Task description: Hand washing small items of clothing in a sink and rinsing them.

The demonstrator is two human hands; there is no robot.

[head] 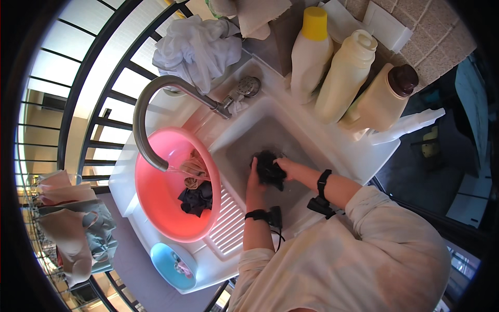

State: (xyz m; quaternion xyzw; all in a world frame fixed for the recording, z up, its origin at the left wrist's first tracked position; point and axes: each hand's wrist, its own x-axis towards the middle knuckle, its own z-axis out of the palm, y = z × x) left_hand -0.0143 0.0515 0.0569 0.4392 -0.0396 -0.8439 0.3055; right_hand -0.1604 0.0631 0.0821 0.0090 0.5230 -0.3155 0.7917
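A black cloth item [269, 167], wet and bunched up, is held between my hands over the murky water [288, 136] in the white laundry sink [230, 130]. My left hand [254, 177] grips its left side, the fingers pointing away from me. On the other side my right hand [286, 167] pinches the cloth with its fingers. The lower hem of the cloth hangs near the water, and its exact garment type cannot be made out. Both my forearms wear black straps with small devices.
A pink basin [156, 206] holding beige and black cloths sits on the ribbed washboard [230, 226], under a curved metal faucet [142, 121] running water. Nearby are a small blue basin [161, 259], a white cloth heap [199, 46], and detergent bottles [345, 76] along the right rim.
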